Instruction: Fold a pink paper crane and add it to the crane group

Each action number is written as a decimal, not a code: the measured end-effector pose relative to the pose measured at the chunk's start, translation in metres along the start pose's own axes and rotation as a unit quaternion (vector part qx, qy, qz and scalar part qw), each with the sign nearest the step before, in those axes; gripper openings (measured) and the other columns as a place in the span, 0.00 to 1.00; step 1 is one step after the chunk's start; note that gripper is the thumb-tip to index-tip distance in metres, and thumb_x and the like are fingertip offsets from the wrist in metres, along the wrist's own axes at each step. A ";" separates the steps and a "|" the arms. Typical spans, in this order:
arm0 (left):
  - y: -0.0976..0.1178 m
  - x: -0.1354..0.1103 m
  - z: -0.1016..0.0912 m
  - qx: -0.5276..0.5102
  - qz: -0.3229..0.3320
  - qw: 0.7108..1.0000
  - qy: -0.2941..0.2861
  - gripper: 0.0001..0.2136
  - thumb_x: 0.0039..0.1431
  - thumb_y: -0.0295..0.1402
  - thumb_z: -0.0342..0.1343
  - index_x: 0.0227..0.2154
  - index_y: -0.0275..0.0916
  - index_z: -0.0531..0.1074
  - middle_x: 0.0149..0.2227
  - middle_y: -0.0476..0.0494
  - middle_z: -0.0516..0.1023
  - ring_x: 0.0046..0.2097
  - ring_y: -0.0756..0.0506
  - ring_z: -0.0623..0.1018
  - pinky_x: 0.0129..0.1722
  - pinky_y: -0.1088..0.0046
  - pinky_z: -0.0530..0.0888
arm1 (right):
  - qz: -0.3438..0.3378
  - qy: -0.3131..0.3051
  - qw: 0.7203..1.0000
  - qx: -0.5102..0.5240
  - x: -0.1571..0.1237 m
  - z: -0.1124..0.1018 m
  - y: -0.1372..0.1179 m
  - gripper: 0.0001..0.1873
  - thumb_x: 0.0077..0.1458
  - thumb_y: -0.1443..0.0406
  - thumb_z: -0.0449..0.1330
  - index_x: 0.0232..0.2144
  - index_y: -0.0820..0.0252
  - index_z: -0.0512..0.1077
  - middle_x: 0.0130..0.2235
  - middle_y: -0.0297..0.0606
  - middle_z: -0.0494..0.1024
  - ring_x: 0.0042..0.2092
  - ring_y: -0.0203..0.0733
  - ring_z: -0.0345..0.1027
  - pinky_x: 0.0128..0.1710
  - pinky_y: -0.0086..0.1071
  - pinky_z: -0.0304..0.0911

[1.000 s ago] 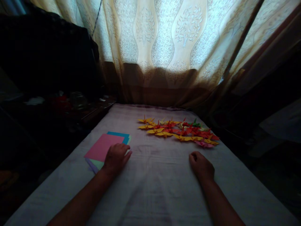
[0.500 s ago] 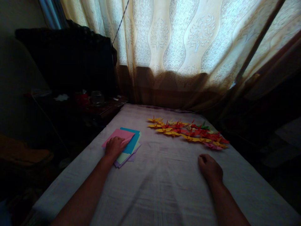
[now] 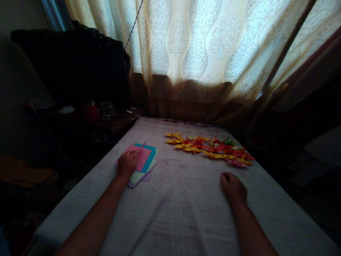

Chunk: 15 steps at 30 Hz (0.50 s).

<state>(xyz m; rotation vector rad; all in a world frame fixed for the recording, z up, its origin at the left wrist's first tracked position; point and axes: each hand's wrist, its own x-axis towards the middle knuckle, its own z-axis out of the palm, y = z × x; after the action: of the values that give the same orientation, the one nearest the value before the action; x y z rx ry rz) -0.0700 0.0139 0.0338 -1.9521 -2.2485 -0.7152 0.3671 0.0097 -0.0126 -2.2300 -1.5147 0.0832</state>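
Note:
A small stack of coloured paper squares (image 3: 147, 160) lies on the left of a pale cloth-covered bed (image 3: 181, 209). My left hand (image 3: 127, 163) rests on the stack, fingers closed on the top pink sheet (image 3: 142, 156), whose far corner is lifted. My right hand (image 3: 233, 187) lies on the cloth to the right in a loose fist, with nothing visible in it. Beyond it, several folded paper cranes (image 3: 210, 148) in yellow, red, green and pink lie in rows.
A patterned curtain (image 3: 202, 53) hangs behind the bed. On the left stands a dark side table (image 3: 106, 119) with a glass jar (image 3: 107, 109) and small items, below a large dark object (image 3: 71, 67). The bed edges drop into shadow on both sides.
My left hand has pulled back to the stack's near left edge and closed on the pink sheet, lifting its corner. My right hand has stayed in place. The view has shifted slightly.

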 end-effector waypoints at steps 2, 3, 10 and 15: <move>0.019 -0.001 -0.002 -0.022 0.045 0.999 0.019 0.21 0.71 0.34 0.36 0.53 0.37 0.73 0.57 0.35 0.72 0.59 0.38 0.68 0.58 0.58 0.62 | -0.003 0.005 1.000 0.012 0.001 0.000 0.000 0.14 0.57 0.63 0.51 0.40 0.59 0.75 0.43 0.41 0.78 0.40 0.43 0.70 0.35 0.31 0.58; 0.032 -0.002 0.001 -0.034 0.074 0.997 0.015 0.21 0.71 0.35 0.36 0.55 0.38 0.71 0.59 0.36 0.71 0.61 0.39 0.66 0.60 0.58 0.60 | -0.004 0.011 1.000 0.018 0.001 0.001 0.000 0.14 0.57 0.63 0.52 0.40 0.60 0.75 0.42 0.41 0.78 0.40 0.42 0.70 0.35 0.31 0.58; 0.121 -0.035 0.061 -0.077 0.235 0.961 -0.125 0.21 0.67 0.48 0.46 0.51 0.42 0.75 0.58 0.40 0.73 0.59 0.38 0.70 0.59 0.55 0.64 | -0.029 0.042 0.998 0.038 0.004 0.006 0.007 0.13 0.55 0.63 0.52 0.37 0.59 0.75 0.38 0.39 0.79 0.37 0.41 0.70 0.35 0.30 0.59; 0.111 -0.041 0.071 -0.077 0.270 0.951 -0.129 0.23 0.68 0.46 0.45 0.59 0.41 0.68 0.61 0.40 0.70 0.65 0.40 0.64 0.65 0.56 0.55 | -0.052 0.063 0.995 0.055 0.006 0.011 0.013 0.12 0.54 0.63 0.52 0.35 0.58 0.75 0.36 0.38 0.78 0.35 0.40 0.69 0.34 0.30 0.59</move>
<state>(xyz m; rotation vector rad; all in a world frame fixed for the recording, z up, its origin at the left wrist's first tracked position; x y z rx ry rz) 0.0604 0.0132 -0.0111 -2.7025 -1.6580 -0.5995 0.3774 0.0144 -0.0266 -2.0279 -1.5182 -0.0062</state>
